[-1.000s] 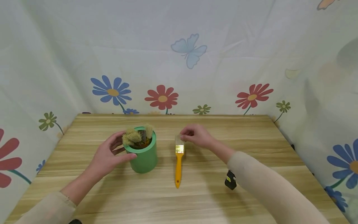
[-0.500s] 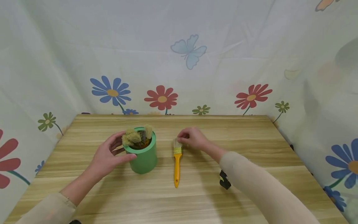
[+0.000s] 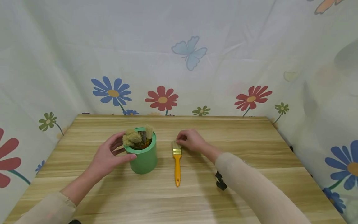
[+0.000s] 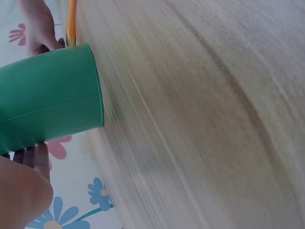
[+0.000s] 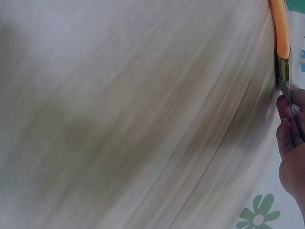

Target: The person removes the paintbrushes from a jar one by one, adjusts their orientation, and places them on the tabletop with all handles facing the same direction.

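Note:
A round green pot (image 3: 144, 160) stands upright on the table, with fuzzy tan tufts (image 3: 132, 137) and darker bits showing at its mouth. My left hand (image 3: 110, 157) holds it from the left, thumb on the near side and fingers round the back; the left wrist view shows those fingers (image 4: 40, 160) against the pot's wall. To the pot's right lies a flat paintbrush (image 3: 177, 168) with an orange-yellow handle and a gold ferrule. Its pale bristles are pinched by my right hand (image 3: 192, 140), as the right wrist view confirms, where the brush handle (image 5: 281, 31) runs upward.
The wood-grain table (image 3: 134, 199) ends at a back edge against a white flowered curtain (image 3: 212, 77), which also closes off both sides. Beneath the right sleeve hangs a small black device (image 3: 221, 181).
My right hand has shifted a little left and toward me, and the brush's bristle end has swung slightly left with it. The left hand and the pot have stayed put.

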Tool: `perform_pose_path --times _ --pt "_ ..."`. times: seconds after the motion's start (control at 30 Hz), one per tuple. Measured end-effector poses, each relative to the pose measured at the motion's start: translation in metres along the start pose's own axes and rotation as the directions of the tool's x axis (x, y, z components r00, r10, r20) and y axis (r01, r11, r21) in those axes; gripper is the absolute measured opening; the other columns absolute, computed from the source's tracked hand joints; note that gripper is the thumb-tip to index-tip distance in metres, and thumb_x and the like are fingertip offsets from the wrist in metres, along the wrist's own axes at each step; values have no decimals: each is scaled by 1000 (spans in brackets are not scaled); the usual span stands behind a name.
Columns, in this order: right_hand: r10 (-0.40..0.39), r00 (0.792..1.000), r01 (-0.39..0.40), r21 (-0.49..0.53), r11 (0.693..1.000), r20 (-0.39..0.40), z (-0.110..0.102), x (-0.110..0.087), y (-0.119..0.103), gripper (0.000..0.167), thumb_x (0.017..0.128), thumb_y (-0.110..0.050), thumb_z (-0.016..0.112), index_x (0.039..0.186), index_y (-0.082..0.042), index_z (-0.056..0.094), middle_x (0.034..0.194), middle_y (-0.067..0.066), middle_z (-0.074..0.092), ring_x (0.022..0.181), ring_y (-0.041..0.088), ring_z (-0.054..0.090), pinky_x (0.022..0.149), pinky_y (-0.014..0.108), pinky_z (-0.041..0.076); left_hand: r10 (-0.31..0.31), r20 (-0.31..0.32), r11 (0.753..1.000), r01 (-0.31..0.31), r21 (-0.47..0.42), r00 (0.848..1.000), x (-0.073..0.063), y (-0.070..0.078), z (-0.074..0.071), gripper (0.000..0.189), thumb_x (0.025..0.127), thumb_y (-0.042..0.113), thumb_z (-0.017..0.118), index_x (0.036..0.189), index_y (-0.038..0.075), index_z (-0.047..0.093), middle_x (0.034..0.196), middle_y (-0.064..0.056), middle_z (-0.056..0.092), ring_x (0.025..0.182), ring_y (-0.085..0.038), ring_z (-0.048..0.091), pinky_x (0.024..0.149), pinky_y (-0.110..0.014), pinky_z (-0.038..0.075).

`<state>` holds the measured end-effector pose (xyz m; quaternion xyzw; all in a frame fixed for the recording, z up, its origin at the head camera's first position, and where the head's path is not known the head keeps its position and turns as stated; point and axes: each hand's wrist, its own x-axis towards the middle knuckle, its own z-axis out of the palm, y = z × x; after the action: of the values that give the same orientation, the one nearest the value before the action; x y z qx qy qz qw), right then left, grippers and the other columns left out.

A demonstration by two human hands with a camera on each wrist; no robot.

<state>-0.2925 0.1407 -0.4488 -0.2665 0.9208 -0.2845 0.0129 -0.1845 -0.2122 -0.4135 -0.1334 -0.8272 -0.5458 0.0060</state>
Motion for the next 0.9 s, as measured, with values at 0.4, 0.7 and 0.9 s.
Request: perform_pose_path --times 0.4,0.7,0.9 --pt "-9 999 7 -44 999 -38 2 0 -9 6 99 -13 79 101 -8 78 94 2 77 84 12 66 81 26 60 -4 3 1000 4 6 1000 -1 2 0 89 91 20 89 163 5 39 153 -19 56 138 -38 57 105 -22 55" --pt "5 997 -9 -46 999 -79 3 5 -9 11 98 -15 81 104 -6 77 99 5 76 90 16 69 86 30 61 -5 1 1000 5 -6 1000 -1 2 -1 90 91 19 89 164 6 38 154 -18 55 139 -39 56 103 -18 54" --pt "47 994 -45 15 999 -97 -6 4 -13 23 100 -17 79 115 -1 77 104 7 77 93 19 70 85 33 62 1 -4 1000 -1 -4 1000 -1 2 0 89 91 19 90 163 6 39 152 -18 57 137 -33 58 103 -20 55"
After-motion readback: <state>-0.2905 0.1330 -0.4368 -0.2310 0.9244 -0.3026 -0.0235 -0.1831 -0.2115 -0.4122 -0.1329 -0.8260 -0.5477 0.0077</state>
